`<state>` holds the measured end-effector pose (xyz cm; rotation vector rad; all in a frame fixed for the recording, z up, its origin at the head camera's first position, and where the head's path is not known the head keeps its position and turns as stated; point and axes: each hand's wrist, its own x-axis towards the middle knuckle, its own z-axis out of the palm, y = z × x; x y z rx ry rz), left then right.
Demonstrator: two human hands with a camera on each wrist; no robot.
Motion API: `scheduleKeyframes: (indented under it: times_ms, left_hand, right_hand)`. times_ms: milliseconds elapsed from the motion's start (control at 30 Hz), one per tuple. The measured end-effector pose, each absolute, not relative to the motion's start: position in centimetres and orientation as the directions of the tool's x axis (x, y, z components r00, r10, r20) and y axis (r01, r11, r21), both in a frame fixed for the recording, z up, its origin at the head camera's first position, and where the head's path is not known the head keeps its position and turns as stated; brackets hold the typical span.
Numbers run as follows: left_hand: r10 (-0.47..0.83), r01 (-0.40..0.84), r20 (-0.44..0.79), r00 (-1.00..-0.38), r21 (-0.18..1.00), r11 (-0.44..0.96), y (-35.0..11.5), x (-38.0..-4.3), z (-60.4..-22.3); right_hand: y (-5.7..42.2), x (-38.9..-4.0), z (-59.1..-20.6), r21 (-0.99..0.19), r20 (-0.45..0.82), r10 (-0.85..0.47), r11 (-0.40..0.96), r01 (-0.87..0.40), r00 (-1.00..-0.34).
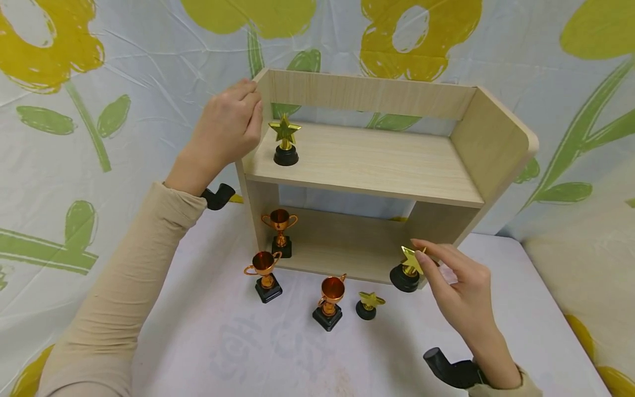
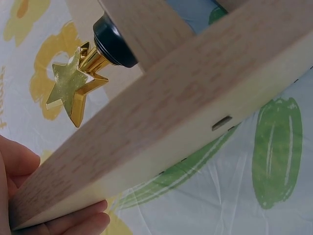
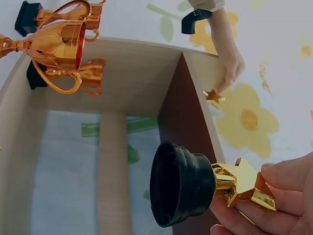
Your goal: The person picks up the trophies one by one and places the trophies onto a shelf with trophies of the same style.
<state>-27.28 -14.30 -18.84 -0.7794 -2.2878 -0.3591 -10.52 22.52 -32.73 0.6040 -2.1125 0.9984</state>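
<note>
I have my left grip point(image 1: 230, 121) clasping the left side of the shelf point(image 1: 372, 95), presumably steadying it; the upright star trophy point(image 1: 285, 135) stands on its upper board point(image 1: 377, 155). Near the shelf's right front, my right grip point(image 1: 463, 289) pinches the tilted star trophy point(image 1: 411, 263) by its star, seemingly keeping the base point(image 1: 404, 280) unobstructed.

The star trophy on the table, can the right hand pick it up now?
Probably not while the right hand pinches another star trophy, though nothing visible blocks the way to the tabletop star trophy.

Left fingers point(image 1: 255, 118) curled, right fingers point(image 1: 448, 257) pinched
</note>
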Motion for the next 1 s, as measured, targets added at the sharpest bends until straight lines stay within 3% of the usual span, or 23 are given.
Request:
scheduleKeyframes:
  times_ms: [1000]
  left_hand:
    - [0.435, 0.618, 0.686, -0.583, 0.026, 0.786, -14.2, -27.2, -18.8]
  right_hand:
    - [21.8, -11.2, -31.2, -0.436, 0.786, -0.141, 0.564, -0.701, -0.602]
